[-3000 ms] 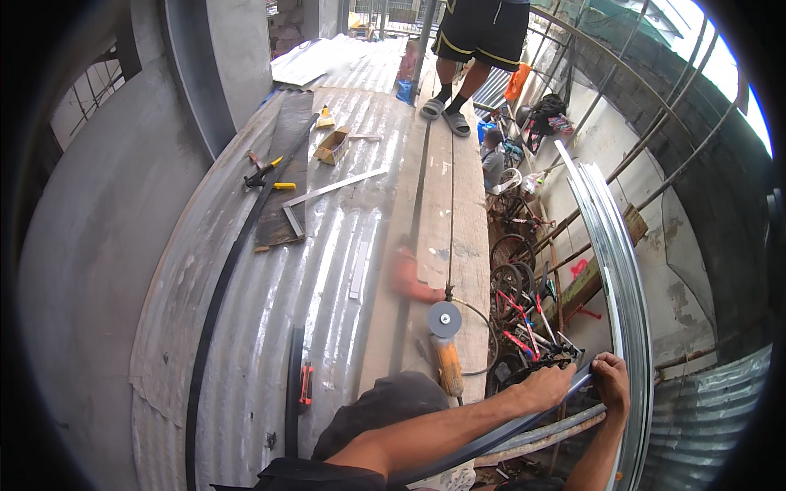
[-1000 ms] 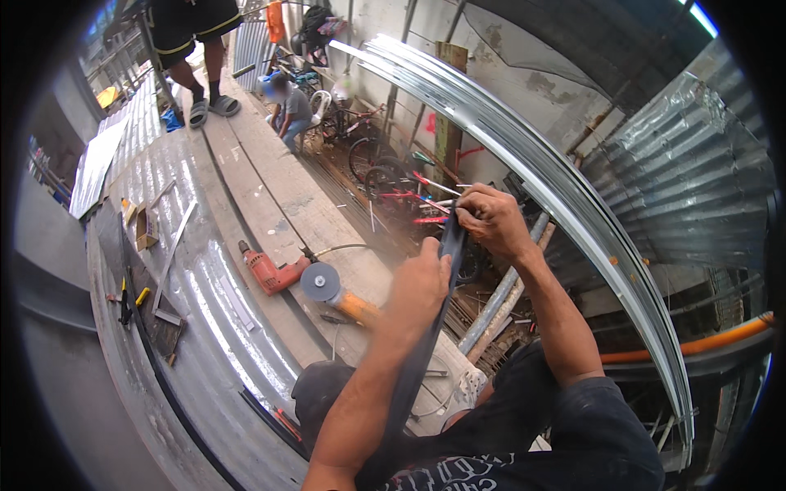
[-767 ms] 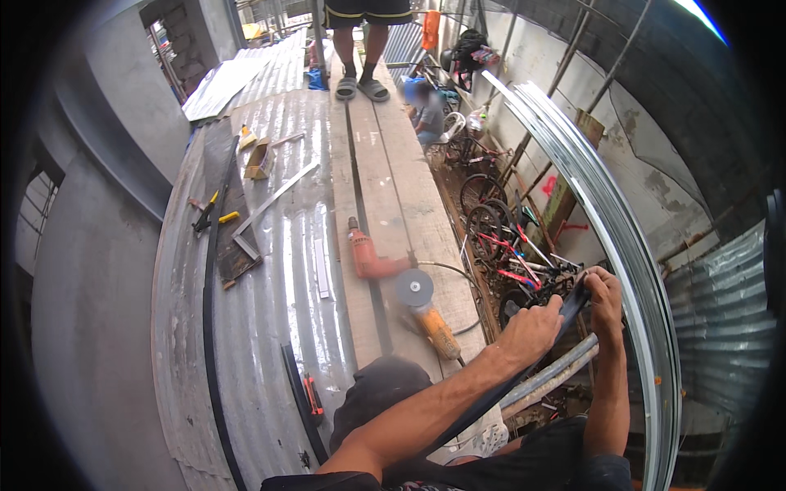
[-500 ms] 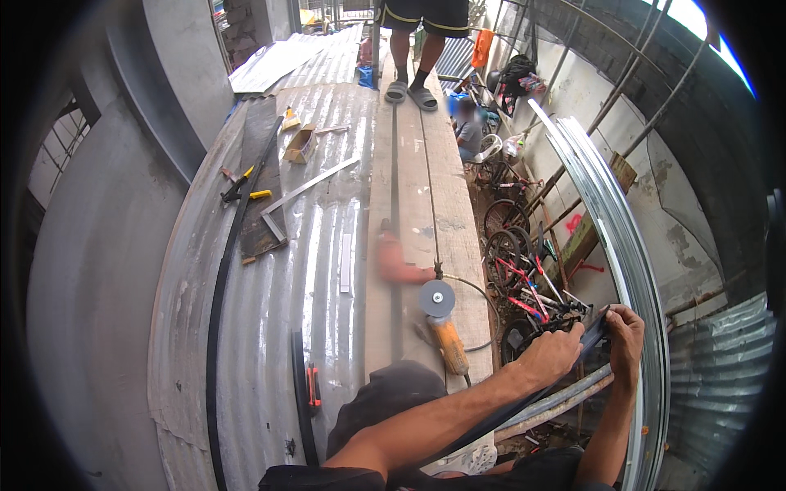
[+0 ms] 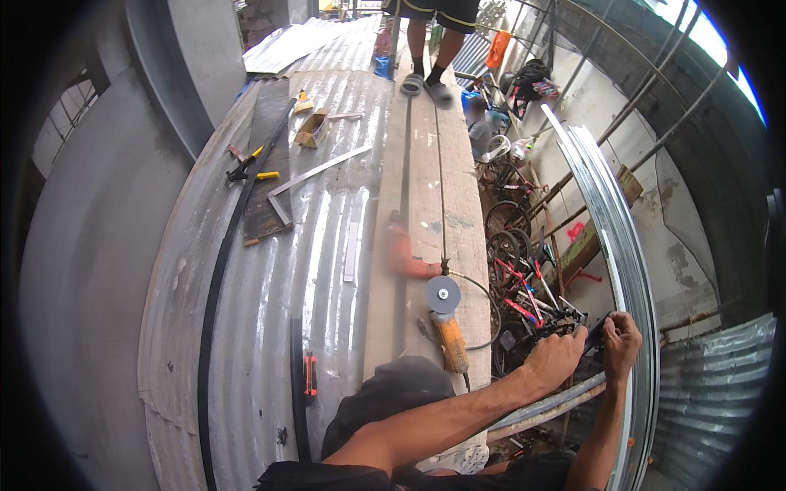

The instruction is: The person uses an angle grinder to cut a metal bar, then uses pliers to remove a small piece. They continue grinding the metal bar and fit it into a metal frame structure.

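Note:
At lower right my left hand (image 5: 555, 356) is closed on a long dark strip (image 5: 594, 340), its forearm stretched across from the lower middle. My right hand (image 5: 621, 342) grips the same strip just to the right, beside a bundle of long silvery metal profiles (image 5: 614, 229). Most of the strip is hidden behind my left arm. Left of my hands, an angle grinder (image 5: 450, 340) with a grey disc lies on the wooden planks (image 5: 467, 221), and a red drill (image 5: 409, 258), partly blurred, lies just above it with a cable.
Corrugated sheeting (image 5: 246, 344) on the left carries a square (image 5: 319, 172), a small box (image 5: 313, 129), yellow-handled tools (image 5: 254, 168) and a red cutter (image 5: 309, 376). A person's legs (image 5: 442, 49) stand on the planks' far end. Bicycles (image 5: 512, 270) and a seated person (image 5: 479, 127) are below right.
The view has swung back from the right since about a second ago, bringing more of the left sheeting into sight. Both hands still grip the dark strip, lower in the picture than a second ago.

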Motion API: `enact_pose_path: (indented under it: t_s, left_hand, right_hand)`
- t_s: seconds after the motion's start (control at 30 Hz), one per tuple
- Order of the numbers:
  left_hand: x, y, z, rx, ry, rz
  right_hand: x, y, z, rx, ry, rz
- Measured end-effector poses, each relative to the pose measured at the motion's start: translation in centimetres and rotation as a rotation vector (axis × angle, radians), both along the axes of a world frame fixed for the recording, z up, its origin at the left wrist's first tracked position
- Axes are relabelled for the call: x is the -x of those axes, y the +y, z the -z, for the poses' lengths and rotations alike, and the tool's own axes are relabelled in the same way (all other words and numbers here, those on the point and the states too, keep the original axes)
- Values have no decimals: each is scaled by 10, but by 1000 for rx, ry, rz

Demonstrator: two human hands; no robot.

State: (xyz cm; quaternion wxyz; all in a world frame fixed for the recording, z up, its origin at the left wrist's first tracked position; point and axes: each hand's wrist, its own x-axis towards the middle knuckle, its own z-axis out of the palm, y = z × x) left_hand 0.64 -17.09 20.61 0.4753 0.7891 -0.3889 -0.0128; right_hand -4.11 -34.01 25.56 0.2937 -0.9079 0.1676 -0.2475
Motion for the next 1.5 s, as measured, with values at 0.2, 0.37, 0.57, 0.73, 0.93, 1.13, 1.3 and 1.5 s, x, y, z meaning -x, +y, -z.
enact_pose_path:
  t_s: [0.2,0.37,0.57,0.73,0.93,1.13,1.3,1.5]
  left_hand:
    - [-16,10,-14,-34,177,104]
    - [-27,24,-37,-69,355,161]
    - [-13,9,-40,-104,374,192]
    - [-8,5,-30,-174,197,182]
    - [17,-8,2,-184,-4,184]
    - [17,1,6,-124,100,278]
    - [21,-14,12,-120,30,263]
    - [-2,0,-2,-138,64,230]
  right_hand:
    - [3,-66,-1,-273,-221,310]
    - [32,-73,-19,358,31,453]
    - [26,-24,-53,-148,119,42]
    - [17,-19,-40,31,346,-50]
    - [28,-37,-38,6,465,-103]
    - [18,-17,-49,-26,666,-112]
    - [27,-32,-36,253,615,-133]
    - [3,-5,-29,403,457,-49]
